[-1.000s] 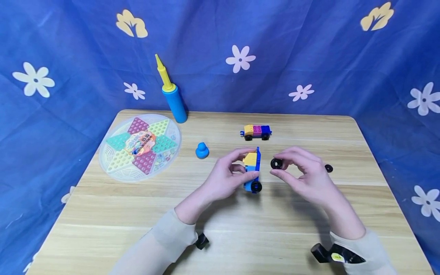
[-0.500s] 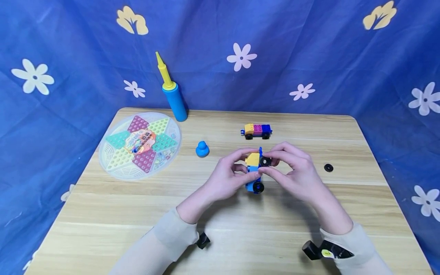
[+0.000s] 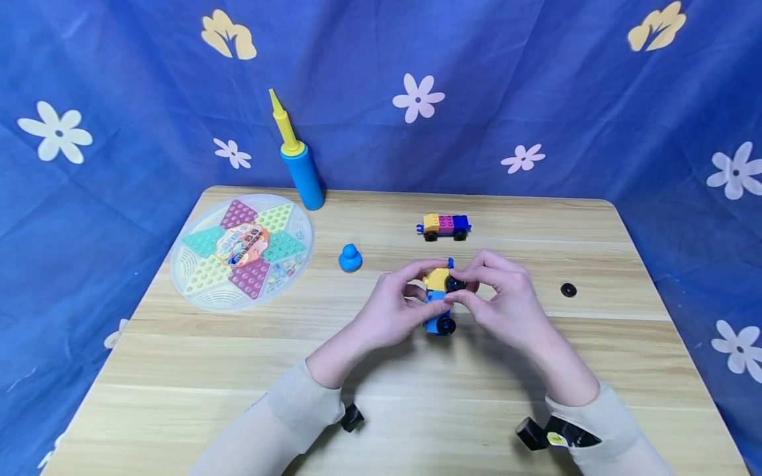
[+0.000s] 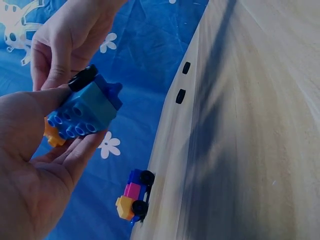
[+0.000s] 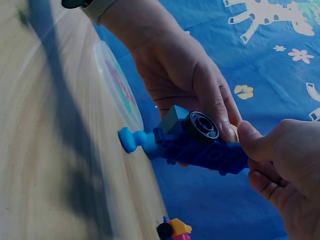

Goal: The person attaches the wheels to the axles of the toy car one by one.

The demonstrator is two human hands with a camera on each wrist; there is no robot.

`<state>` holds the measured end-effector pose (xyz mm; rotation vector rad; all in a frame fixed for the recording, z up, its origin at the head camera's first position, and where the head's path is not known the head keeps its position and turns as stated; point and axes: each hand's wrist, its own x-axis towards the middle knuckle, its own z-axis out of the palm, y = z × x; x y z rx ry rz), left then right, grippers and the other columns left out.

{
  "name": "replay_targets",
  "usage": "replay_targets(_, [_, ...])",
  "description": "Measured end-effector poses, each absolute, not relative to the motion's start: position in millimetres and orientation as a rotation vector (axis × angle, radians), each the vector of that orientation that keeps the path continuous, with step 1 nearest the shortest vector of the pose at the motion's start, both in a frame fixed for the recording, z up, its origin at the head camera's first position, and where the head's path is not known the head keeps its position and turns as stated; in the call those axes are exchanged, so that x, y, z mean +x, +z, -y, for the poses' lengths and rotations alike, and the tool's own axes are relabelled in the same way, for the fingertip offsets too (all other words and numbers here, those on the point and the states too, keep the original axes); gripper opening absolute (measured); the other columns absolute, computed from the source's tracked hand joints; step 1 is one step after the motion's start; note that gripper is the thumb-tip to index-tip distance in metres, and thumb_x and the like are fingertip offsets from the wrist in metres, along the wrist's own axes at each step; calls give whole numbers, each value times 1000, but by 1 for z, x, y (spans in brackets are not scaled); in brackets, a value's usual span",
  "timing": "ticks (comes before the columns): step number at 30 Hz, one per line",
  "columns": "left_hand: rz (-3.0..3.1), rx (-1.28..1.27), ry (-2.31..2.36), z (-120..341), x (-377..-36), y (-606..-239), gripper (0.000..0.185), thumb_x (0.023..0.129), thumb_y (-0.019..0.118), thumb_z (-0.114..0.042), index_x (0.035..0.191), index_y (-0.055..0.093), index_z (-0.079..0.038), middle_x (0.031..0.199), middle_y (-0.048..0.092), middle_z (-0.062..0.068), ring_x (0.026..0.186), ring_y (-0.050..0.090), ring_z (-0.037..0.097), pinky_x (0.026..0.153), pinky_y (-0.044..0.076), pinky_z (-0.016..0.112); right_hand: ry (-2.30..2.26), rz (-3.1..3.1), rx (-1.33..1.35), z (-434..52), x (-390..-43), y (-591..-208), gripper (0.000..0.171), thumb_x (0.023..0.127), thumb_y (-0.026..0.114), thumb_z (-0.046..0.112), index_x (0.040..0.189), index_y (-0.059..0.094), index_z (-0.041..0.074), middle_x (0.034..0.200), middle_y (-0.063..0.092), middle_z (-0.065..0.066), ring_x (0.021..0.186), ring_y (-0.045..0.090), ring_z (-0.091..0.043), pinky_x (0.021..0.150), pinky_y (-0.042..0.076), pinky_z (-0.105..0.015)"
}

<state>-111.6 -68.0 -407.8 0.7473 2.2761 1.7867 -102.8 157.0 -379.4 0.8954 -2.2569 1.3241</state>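
My left hand (image 3: 395,305) grips a toy block car (image 3: 437,301) with yellow and blue blocks on a dark blue base, lifted off the table with its side tilted up. One black wheel (image 5: 204,126) sits on the base, at the end nearer me. My right hand (image 3: 506,294) pinches another black wheel (image 3: 455,283) against the base's other end, by the yellow block. Fingertips hide that wheel in the right wrist view, so I cannot tell whether it is seated. Two loose black wheels (image 4: 183,82) stand out on the table in the left wrist view.
Behind the hands stands another block car (image 3: 443,227) in yellow, pink and blue. A small blue knobbed piece (image 3: 350,258) is left of them. Farther left lie a round star-patterned game board (image 3: 243,251) and an upright blue-and-yellow hand pump (image 3: 302,175). Blue cloth (image 3: 369,145) hangs behind the table.
My right hand has moved left with the black wheel, from apart from the block car to against its base. The left hand keeps its grip in nearly the same place.
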Motion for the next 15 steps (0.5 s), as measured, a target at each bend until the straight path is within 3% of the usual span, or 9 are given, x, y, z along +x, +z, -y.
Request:
replay_targets(9, [-2266, 705, 1782, 66, -109, -412, 58, 93, 85, -14, 146, 62, -15, 119, 65, 3, 83, 73, 15, 70, 64, 34, 1483, 2360, 709, -155, -102, -387, 31, 76, 93, -5, 104, 83, 1, 79, 65, 7, 73, 64, -14, 70, 57, -22])
replay_targets(15, [-2267, 702, 1774, 64, -109, -409, 58, 93, 85, -14, 147, 62, -14, 120, 66, 2, 83, 73, 14, 70, 64, 33, 1447, 2325, 739, -156, -101, -386, 32, 73, 94, -8, 102, 83, 1, 80, 68, 7, 72, 65, -14, 69, 57, -22])
